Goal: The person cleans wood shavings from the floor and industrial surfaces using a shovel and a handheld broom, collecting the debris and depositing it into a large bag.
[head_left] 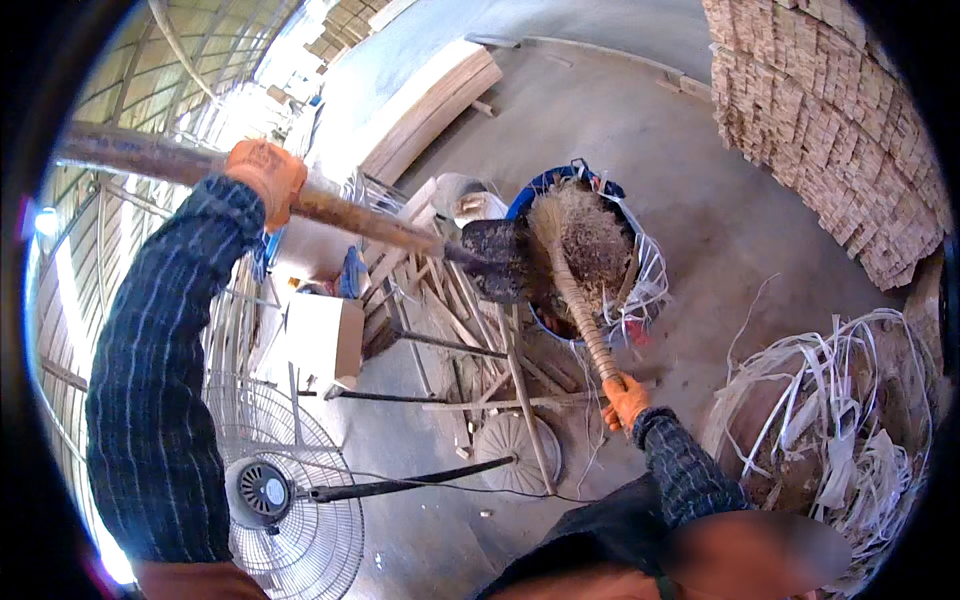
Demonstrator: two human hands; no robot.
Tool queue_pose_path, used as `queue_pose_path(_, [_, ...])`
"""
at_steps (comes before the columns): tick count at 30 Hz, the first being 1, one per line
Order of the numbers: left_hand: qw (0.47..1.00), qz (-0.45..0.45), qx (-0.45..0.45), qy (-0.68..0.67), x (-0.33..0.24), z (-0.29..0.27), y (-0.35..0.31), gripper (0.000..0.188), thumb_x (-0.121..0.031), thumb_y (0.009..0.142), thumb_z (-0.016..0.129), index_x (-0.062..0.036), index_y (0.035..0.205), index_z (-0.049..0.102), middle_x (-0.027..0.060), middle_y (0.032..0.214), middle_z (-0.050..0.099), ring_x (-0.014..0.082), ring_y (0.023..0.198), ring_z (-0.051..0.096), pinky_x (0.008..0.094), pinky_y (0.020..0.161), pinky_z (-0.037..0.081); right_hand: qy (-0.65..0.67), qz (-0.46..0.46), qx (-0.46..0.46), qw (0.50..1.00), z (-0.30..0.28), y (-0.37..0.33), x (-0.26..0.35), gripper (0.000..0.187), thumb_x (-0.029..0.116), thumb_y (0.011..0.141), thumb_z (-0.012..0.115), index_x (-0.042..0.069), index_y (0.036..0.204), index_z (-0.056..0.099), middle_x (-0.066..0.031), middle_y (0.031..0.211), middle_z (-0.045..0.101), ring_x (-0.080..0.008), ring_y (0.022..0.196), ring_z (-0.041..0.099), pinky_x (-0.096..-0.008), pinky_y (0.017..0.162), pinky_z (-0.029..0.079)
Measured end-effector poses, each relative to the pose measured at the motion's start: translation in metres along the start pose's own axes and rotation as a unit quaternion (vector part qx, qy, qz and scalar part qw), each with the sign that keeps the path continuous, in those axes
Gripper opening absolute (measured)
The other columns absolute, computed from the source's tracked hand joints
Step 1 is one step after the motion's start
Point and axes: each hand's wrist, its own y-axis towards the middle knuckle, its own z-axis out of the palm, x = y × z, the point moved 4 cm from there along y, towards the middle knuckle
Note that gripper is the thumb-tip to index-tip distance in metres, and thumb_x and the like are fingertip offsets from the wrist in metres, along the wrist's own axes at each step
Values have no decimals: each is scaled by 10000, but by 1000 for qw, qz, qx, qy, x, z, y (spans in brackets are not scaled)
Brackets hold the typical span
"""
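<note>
In an orange glove, my left hand [265, 180] is closed around the long wooden handle of a shovel [370, 222], raised at the left. Its dark blade [495, 260] reaches over the left side of a blue bin [517, 207]. My right hand [625, 402], also gloved in orange, grips the wrapped handle of a straw broom [577, 300]. The broom's bristles lie over the bin beside the blade; whether they touch it I cannot tell. Brown sawdust and scraps [600, 245] fill the bin, and white strapping hangs over its right side.
A standing fan [265, 490] is at lower left, with its round base [515, 450] near the middle. Wooden strips [455, 320] and a pale box [322, 340] lie left of the bin. White strapping [830, 420] is heaped at right, below stacked wood [830, 130].
</note>
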Motion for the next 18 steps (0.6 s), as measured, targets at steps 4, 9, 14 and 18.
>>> queue_pose_path(4, [999, -9, 51, -14, 11, 2, -18, 324, -223, 646, 805, -144, 952, 737, 124, 936, 729, 297, 935, 705, 400, 815, 553, 1, -15, -20, 1000, -15, -11, 29, 511, 383, 944, 619, 108, 1351, 476, -128, 721, 613, -169, 443, 541, -329, 391, 473])
queue_pose_path(9, [997, -27, 70, -24, 11, 19, -28, 368, -246, 630, 828, -146, 973, 740, 113, 952, 728, 281, 935, 703, 394, 827, 550, 35, -5, 57, 998, 41, -92, 13, 550, 361, 946, 617, 134, 1414, 440, -130, 741, 613, -157, 450, 531, -313, 381, 444])
queue_pose_path(14, [998, -12, 52, -36, 9, 17, -29, 361, -259, 634, 809, -128, 962, 735, 123, 922, 729, 304, 883, 711, 418, 792, 557, -7, 31, 46, 998, 37, -91, -33, 539, 350, 948, 613, 136, 1412, 442, -137, 739, 613, -159, 429, 512, -303, 369, 429])
queue_pose_path(18, [997, -36, 62, -35, 11, 21, -48, 374, -263, 628, 822, -125, 965, 736, 127, 955, 725, 294, 917, 705, 415, 812, 552, 0, 2, 2, 1000, 5, -58, -22, 520, 342, 961, 586, 143, 1417, 435, -135, 746, 616, -155, 425, 513, -312, 386, 460])
